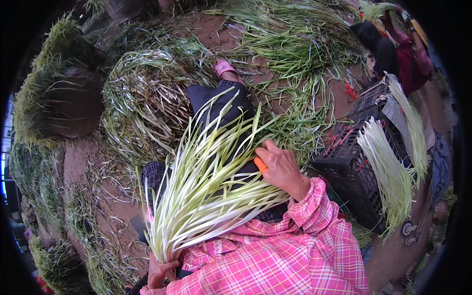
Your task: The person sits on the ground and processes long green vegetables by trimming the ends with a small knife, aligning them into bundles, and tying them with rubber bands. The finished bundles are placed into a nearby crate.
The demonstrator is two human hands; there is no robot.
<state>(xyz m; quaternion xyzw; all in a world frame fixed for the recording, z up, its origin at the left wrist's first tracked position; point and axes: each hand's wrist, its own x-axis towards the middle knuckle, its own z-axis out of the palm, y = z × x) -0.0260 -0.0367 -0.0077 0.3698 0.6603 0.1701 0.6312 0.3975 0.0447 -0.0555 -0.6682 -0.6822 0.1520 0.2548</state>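
A fanned bunch of long, flat, pale yellow-green leaves (191, 191) with white lower ends, like blanched chives, lies across my lap. My left hand (162, 271) is closed round the gathered white ends at the lower left. At the bunch's other end, my right hand (282, 167) has its fingers curled on some of the leaf tips; the fingertips are partly hidden. An orange cover (260, 165) wraps one finger of that hand. Under the leaves is a dark cloth (217, 101) over my legs, and a foot in a pink sandal (224, 67) shows beyond.
A black plastic crate (344, 171) at the right carries bundled pale leaves (387, 166). A heap of stalks and leaves (147, 99) stands left of my legs. Green leaves (306, 48) cover the ground ahead. Wrapped bundles (73, 99) stand far left. Another person (409, 59) is at upper right.
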